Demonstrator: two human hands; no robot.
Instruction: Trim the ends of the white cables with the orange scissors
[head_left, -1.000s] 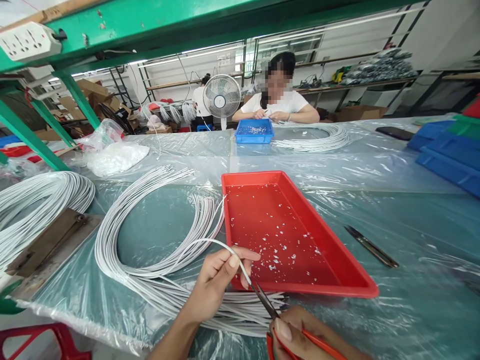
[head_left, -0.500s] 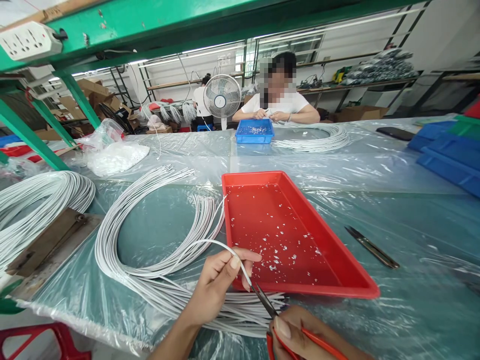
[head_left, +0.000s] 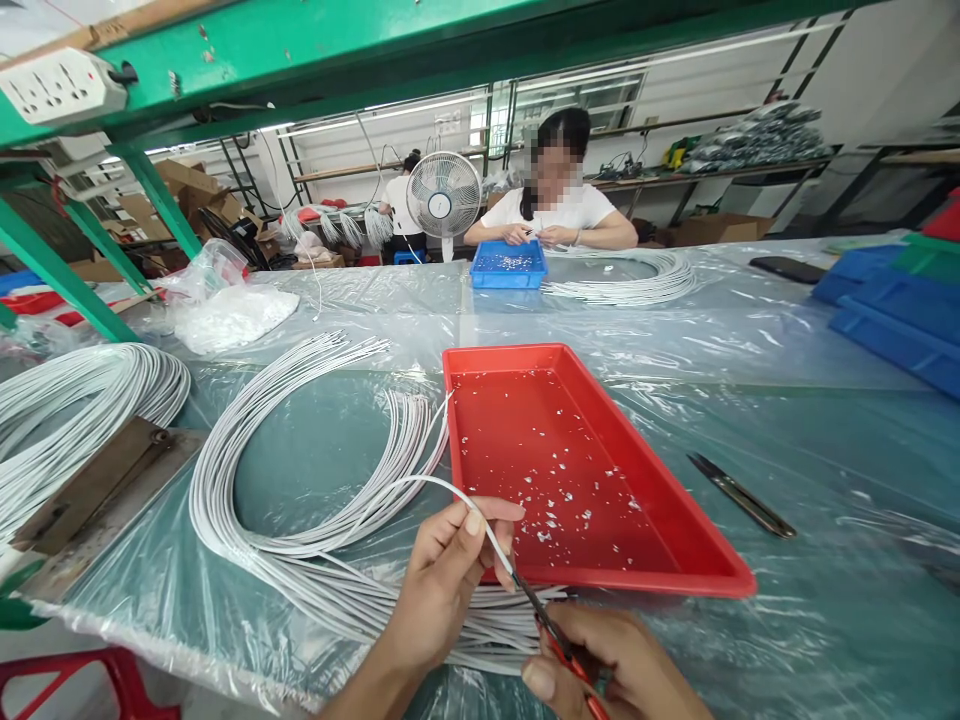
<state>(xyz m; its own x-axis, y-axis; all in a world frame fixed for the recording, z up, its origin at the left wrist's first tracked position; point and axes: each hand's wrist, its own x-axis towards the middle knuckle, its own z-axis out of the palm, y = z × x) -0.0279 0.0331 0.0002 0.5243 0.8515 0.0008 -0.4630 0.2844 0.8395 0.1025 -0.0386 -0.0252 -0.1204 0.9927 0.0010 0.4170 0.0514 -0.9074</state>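
My left hand [head_left: 439,580] pinches a white cable [head_left: 491,540] near its end, between thumb and fingers. From there the cable arches back to a loose coil of white cables [head_left: 225,470] on the left. Red-handled scissors [head_left: 553,628] are gripped in my right hand [head_left: 619,650]. Their dark blades look closed, and the tips meet the cable's end just below my left fingers. Whether the blades grip the cable cannot be made out. Behind both hands lies a red tray [head_left: 694,515] with small white scraps scattered over its floor.
Thread snips [head_left: 739,492] lie right of the tray. A metal block [head_left: 94,490] and another cable coil [head_left: 142,380] are at left. Across the table a person [head_left: 559,205] works over a blue tray [head_left: 508,278]. Blue bins [head_left: 900,330] stand at right; a green beam [head_left: 315,60] crosses overhead.
The scissors' blades and handles have come together, and my right fingers have closed further around them. My left hand has shifted slightly right and still holds the cable.
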